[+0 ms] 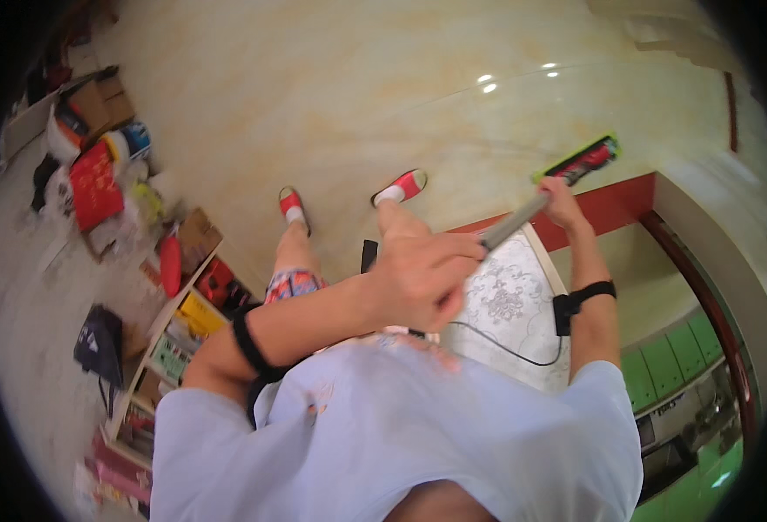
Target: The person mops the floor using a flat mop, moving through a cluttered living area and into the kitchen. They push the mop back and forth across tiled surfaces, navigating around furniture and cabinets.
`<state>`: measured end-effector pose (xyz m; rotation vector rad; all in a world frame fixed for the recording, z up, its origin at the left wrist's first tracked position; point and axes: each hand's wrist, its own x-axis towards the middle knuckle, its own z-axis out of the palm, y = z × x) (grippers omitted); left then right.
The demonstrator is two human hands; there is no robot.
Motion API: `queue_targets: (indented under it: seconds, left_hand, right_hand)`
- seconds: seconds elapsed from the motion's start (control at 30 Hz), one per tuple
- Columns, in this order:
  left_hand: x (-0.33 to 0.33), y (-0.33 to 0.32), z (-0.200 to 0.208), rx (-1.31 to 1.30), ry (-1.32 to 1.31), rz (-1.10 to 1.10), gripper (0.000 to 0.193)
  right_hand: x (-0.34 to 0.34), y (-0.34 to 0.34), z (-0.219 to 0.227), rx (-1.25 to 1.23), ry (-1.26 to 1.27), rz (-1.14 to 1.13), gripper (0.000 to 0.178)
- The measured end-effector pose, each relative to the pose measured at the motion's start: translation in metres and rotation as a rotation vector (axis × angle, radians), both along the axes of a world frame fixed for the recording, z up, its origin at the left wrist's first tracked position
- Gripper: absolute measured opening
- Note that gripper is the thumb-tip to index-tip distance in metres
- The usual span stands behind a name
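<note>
A mop slants away from me to the right, its grey handle running between my two hands. My left hand is closed round the upper end of the handle, in front of my chest. Farther down, my right hand grips the handle close to the mop head. The head, red and dark with a lime-green edge, is low over the shiny tiled floor at the far right. Whether it touches the tiles I cannot tell. Both arms wear black straps.
A white patterned tabletop with a black cable lies close by on the right, beside a red-edged opening with green cabinets. Shelves and piled boxes and bags line the left. My feet wear red slippers.
</note>
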<state>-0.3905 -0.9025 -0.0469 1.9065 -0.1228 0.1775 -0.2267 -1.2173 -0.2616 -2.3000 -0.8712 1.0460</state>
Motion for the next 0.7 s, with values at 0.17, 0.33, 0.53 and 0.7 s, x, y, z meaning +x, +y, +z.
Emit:
queue_targets:
  seconds: [0.17,0.33,0.53,0.7]
  left_hand:
    - [0.049,-0.054,0.023,0.035,0.016,-0.088,0.022]
    - [0.144,-0.051,0.038,0.089,0.049,-0.164,0.014]
    - [0.255,-0.031,0.041,0.01,0.11,-0.161,0.016]
    - [0.345,-0.019,0.073,0.073,0.302,-0.232,0.013]
  right_hand:
    - [0.018,-0.067,0.001,-0.022,-0.077,-0.085,0.006]
    - [0.062,-0.067,-0.016,0.053,-0.055,-0.23,0.021]
    - [0.135,-0.042,-0.016,-0.052,0.013,-0.309,0.02]
    - [0.216,-0.032,0.024,-0.134,0.183,-0.309,0.015]
